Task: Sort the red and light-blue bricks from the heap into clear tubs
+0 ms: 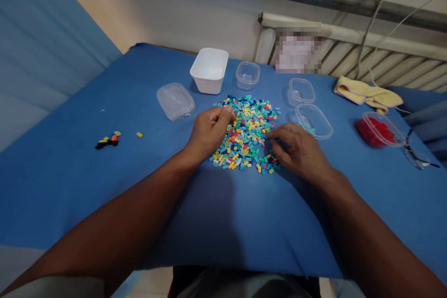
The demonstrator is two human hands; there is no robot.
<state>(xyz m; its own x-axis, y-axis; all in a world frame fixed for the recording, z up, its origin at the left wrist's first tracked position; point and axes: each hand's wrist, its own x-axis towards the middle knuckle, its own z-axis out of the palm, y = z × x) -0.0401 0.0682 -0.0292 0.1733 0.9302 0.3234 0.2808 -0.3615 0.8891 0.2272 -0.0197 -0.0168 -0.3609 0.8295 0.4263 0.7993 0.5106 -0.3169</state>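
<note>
A heap of small coloured bricks (248,130) lies in the middle of the blue table (87,181). My left hand (209,131) rests on the heap's left edge, fingers curled in a pinch; what they hold is hidden. My right hand (298,151) lies at the heap's right edge, fingers stretched flat toward the bricks, touching them. Just beyond the right hand stands a clear tub (313,121) with a few teal bricks in it.
A white tub (209,70), a clear lid (175,100), two more clear tubs (247,74) (301,91) stand behind the heap. A tub of red bricks (380,129), glasses (417,154) and a yellow cloth (366,94) lie right. A few dark and yellow bricks (109,140) sit left.
</note>
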